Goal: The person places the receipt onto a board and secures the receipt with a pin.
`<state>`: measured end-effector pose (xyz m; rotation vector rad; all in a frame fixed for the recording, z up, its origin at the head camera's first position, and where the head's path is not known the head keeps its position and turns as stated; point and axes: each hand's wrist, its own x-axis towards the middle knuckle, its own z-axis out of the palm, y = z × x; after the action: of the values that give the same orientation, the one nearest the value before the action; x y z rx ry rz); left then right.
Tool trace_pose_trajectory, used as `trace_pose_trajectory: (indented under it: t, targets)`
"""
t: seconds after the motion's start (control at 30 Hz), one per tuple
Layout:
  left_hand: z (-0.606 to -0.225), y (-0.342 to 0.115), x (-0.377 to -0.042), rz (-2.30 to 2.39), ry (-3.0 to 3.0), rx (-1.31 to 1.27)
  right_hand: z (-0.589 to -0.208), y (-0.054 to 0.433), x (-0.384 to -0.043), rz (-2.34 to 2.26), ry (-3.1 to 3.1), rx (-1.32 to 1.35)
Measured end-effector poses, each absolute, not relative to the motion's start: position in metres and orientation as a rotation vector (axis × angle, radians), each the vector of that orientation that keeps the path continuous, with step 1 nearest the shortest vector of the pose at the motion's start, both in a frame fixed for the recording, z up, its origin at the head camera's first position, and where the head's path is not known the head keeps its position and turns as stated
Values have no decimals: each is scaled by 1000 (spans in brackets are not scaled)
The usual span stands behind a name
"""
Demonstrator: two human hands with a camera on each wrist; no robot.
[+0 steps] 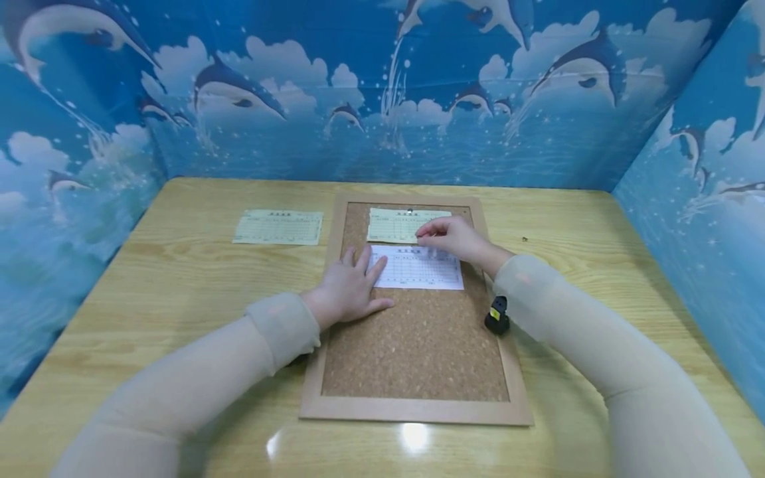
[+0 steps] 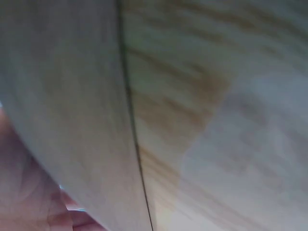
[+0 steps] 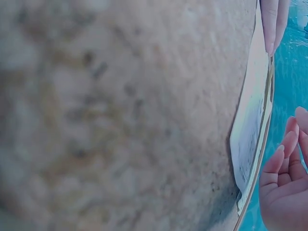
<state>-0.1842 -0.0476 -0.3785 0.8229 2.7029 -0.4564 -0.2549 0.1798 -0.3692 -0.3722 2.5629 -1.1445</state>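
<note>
A framed corkboard (image 1: 418, 352) lies on the table. On its upper part is a pale green printed slip (image 1: 388, 226) with a small thumbtack (image 1: 410, 211) at its top edge. Just below lies a white printed slip (image 1: 418, 269). My left hand (image 1: 349, 289) rests with fingers spread on the board's left side, fingertips on the white slip's left edge. My right hand (image 1: 457, 240) pinches a tiny thing like a thumbtack, mostly hidden by the fingertips, at the white slip's top edge. In the right wrist view, the right hand (image 3: 288, 183) has its fingers bent toward the thumb.
Another pale green slip (image 1: 277, 228) lies on the table left of the board. A tiny dark piece (image 1: 524, 239) sits on the table (image 1: 574, 265) to the right. A black wrist device (image 1: 497, 316) overlaps the board's right frame. Dolphin-print curtains (image 1: 382, 133) stand behind.
</note>
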Motion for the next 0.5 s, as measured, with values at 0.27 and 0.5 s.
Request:
trace_pose_trajectory:
  t: [0.27,0.5]
  targets:
    - [-377,-46,-184,-489,2697,826,-372,176,-257,-1121,2557,-348]
    - [-379,-47,-184,-487,2701,832,-376,174,-262,-1097,2565,-361]
